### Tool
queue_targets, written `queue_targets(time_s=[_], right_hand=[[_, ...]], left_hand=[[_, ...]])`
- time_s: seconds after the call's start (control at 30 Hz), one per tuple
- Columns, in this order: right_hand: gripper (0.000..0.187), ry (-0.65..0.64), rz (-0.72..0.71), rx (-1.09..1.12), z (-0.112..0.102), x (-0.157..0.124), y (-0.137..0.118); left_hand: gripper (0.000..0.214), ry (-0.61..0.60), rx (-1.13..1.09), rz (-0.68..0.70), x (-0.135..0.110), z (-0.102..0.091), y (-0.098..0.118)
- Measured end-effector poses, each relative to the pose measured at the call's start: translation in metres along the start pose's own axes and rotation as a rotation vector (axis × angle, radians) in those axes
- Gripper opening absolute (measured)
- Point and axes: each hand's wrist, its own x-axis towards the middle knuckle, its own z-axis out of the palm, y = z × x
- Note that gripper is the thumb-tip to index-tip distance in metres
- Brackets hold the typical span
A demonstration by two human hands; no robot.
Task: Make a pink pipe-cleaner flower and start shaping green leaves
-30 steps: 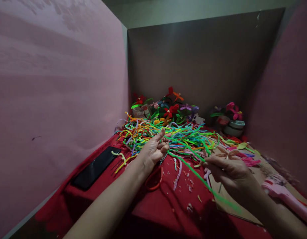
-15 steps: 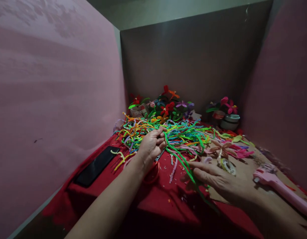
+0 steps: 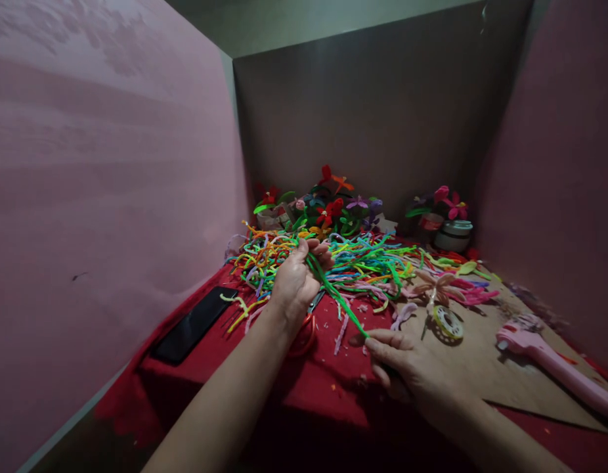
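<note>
Green pipe cleaners (image 3: 337, 297) stretch slantwise between my two hands, their strands drawn close together. My left hand (image 3: 300, 279) grips their upper end, palm turned up and fingers curled. Lower and to the right, my right hand (image 3: 400, 360) pinches the strands between thumb and fingers. Just beyond my left hand spreads a heap of many-coloured pipe cleaners (image 3: 368, 259). Beneath my left wrist lie scissors with red handles (image 3: 304, 336), partly covered by the arm.
A black phone (image 3: 193, 325) lies at the left. On the right, a cardboard sheet (image 3: 486, 358) bears a brown pipe-cleaner flower (image 3: 436, 287) and a yellow tape roll (image 3: 448, 322), with a pink glue gun (image 3: 550, 358) beside them. Finished flowers (image 3: 328, 211) and a lidded jar (image 3: 454, 235) stand behind.
My right hand has closed on the green pipe cleaners, where its fingers were outstretched beside them. The strands, spread apart before, now run together. My left hand has turned palm up.
</note>
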Motion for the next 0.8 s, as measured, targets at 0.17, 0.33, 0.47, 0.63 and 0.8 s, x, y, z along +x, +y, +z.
queue_targets(time_s=[0.17,0.33,0.47,0.63,0.8], right_hand=[[0.032,0.112,-0.080,-0.137,0.003,0.000,0.011],[0.031,-0.020,-0.070,-0.170,0.006,-0.008,-0.002],[0.038,-0.213,-0.015,0.120,0.007,0.001,-0.019],[0.022,-0.085,-0.125,0.264,0.010,0.028,-0.030],[0.017,0.020,-0.276,0.395,0.002,0.049,-0.042]], left_hand=[[0.026,-0.013,-0.085,-0.013,0.002,0.003,0.002],[0.027,0.009,-0.111,-0.049,0.004,0.006,0.001],[0.027,-0.031,-0.105,-0.085,0.002,0.012,-0.002],[0.023,-0.076,-0.079,-0.076,0.006,0.020,-0.005],[0.012,-0.237,0.197,-0.210,0.006,0.014,-0.018]])
